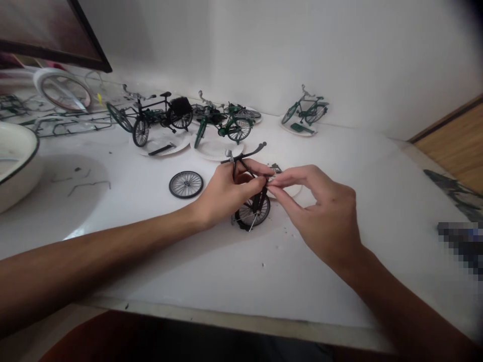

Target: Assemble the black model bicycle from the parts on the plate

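Low over the white tabletop, my left hand (230, 193) grips a black model bicycle (260, 201) by its frame. One spoked wheel of the bicycle points down, and its handlebar sticks up past my fingers. My right hand (320, 201) is closed in a pinch at the frame, its fingertips meeting those of my left hand. Whatever sits between them is too small and too covered to make out. A loose spoked wheel (186, 184) lies flat to the left of my left hand. Behind my right hand, a white plate (293, 192) is partly hidden.
Along the wall stand a black model bicycle (158, 113) and green ones (226, 125), with another green bicycle (306, 106) farther right. A white bowl (22, 166) occupies the left edge. Bent wire pieces (88, 186) lie beside it. Above hangs a screen (56, 30).
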{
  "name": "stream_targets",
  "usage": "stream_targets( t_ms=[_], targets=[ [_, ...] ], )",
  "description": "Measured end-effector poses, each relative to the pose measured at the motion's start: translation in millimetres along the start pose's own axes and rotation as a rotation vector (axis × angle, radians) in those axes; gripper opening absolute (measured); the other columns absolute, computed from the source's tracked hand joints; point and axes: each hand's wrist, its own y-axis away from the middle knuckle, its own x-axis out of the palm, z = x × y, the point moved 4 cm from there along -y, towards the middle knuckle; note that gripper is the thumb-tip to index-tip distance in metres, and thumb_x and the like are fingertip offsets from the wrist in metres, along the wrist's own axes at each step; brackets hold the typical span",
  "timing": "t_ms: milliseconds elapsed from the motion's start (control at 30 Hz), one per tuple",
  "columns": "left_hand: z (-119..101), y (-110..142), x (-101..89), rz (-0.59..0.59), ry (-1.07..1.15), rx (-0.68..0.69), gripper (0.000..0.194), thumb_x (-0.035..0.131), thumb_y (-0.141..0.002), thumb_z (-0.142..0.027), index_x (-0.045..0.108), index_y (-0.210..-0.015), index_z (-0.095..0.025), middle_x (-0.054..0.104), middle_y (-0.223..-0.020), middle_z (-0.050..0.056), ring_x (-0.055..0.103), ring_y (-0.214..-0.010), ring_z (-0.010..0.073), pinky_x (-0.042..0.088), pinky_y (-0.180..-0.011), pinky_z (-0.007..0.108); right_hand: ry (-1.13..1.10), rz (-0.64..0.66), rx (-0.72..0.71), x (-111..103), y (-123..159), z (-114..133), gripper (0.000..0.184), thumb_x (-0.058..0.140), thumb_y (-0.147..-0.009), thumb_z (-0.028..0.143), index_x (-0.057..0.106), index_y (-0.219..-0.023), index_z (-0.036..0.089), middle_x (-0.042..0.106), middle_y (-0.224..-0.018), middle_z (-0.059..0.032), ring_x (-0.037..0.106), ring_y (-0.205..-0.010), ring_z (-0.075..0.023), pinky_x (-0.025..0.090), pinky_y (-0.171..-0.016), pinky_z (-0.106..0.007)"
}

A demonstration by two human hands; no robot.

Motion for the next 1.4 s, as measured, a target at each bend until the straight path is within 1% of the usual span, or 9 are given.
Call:
stream_targets(
  t_ms=[300,700,900,1033,1100,1167,1200,1300,1400],
  targets=[
    [1,0,-0.3,0.018,0.026,0.001,0.013,0.066,-0.090,-0.020,0.071,-0.100,-0.013,0.070,-0.087,0.003,0.062,-0.080,0.0114,0.049,-0.072,0.023,0.021,0.027,0.033,0,-2,1,0.018,0.074,-0.085,0.006,0.067,-0.091,0.021,0.075,-0.088,0.0031,0.072,-0.083,-0.0122,0.056,-0.074,-0.024],
    [6,-2,-2.0,-0.005,0.033,-0.042,0.018,0.071,-0.087,-0.026,0.070,-0.101,-0.014,0.072,-0.097,0.005,0.066,-0.089,0.0163,0.051,-0.081,0.028,-0.032,0.040,0.120,7,-1,-8,0.011,0.070,-0.089,0.014,0.067,-0.092,0.024,0.075,-0.089,0.0000,0.073,-0.083,-0.0187,0.058,-0.064,-0.029],
    [9,-3,-4.1,-0.013,0.040,-0.058,0.018,0.072,-0.086,-0.026,0.072,-0.101,-0.015,0.072,-0.099,0.005,0.065,-0.093,0.0161,0.050,-0.085,0.028,-0.057,0.075,0.078,2,-4,-12,0.007,0.070,-0.089,0.016,0.068,-0.092,0.022,0.074,-0.088,0.0001,0.070,-0.080,-0.0163,0.057,-0.075,-0.032],
    [17,-5,-8.5,-0.027,0.039,-0.093,0.020,0.074,-0.085,-0.027,0.074,-0.102,-0.016,0.071,-0.101,0.005,0.063,-0.088,0.0142,0.048,-0.079,0.026,0.107,0.138,0.159,-27,-8,-43,0.004,0.069,-0.091,0.027,0.070,-0.093,0.023,0.075,-0.087,-0.0017,0.069,-0.078,-0.0183,0.052,-0.066,-0.031],
    [20,-6,-9.7,-0.021,0.056,-0.106,0.018,0.073,-0.086,-0.026,0.074,-0.101,-0.016,0.071,-0.104,0.005,0.062,-0.089,0.0138,0.048,-0.079,0.026,0.183,0.233,0.255,-42,-7,-71,0.012,0.067,-0.092,0.036,0.072,-0.093,0.024,0.075,-0.087,-0.0013,0.068,-0.074,-0.0182,0.049,-0.063,-0.031],
    [20,-6,-10.1,-0.019,0.065,-0.111,0.016,0.073,-0.086,-0.025,0.074,-0.101,-0.017,0.071,-0.105,0.005,0.062,-0.090,0.0131,0.048,-0.079,0.025,0.240,0.423,0.353,-50,-2,-99,0.020,0.068,-0.090,0.042,0.071,-0.084,0.024,0.073,-0.079,-0.0010,0.065,-0.067,-0.0175,0.047,-0.059,-0.031],
    [19,-6,-10.0,-0.020,0.066,-0.115,0.016,0.073,-0.087,-0.024,0.074,-0.100,-0.017,0.071,-0.106,0.004,0.062,-0.090,0.0129,0.048,-0.079,0.025,0.274,0.432,0.397,-55,0,-111,0.023,0.068,-0.089,0.044,0.071,-0.081,0.023,0.072,-0.077,-0.0019,0.064,-0.066,-0.0176,0.046,-0.059,-0.031],
    [17,-4,-8.9,-0.027,0.071,-0.140,0.014,0.073,-0.087,-0.025,0.074,-0.099,-0.018,0.071,-0.109,0.004,0.062,-0.090,0.0131,0.048,-0.080,0.025,0.322,0.506,0.508,-56,7,-133,0.024,0.069,-0.085,0.044,0.070,-0.078,0.021,0.073,-0.078,-0.0032,0.065,-0.068,-0.0188,0.048,-0.060,-0.032],
    [15,-1,-7.6,-0.042,0.079,-0.183,0.014,0.074,-0.087,-0.026,0.073,-0.098,-0.018,0.071,-0.110,0.004,0.062,-0.091,0.0136,0.049,-0.080,0.026,0.315,0.532,0.558,-49,13,-136,0.016,0.071,-0.081,0.037,0.071,-0.082,0.021,0.073,-0.080,-0.0037,0.067,-0.071,-0.0202,0.051,-0.063,-0.034]
  ],
)
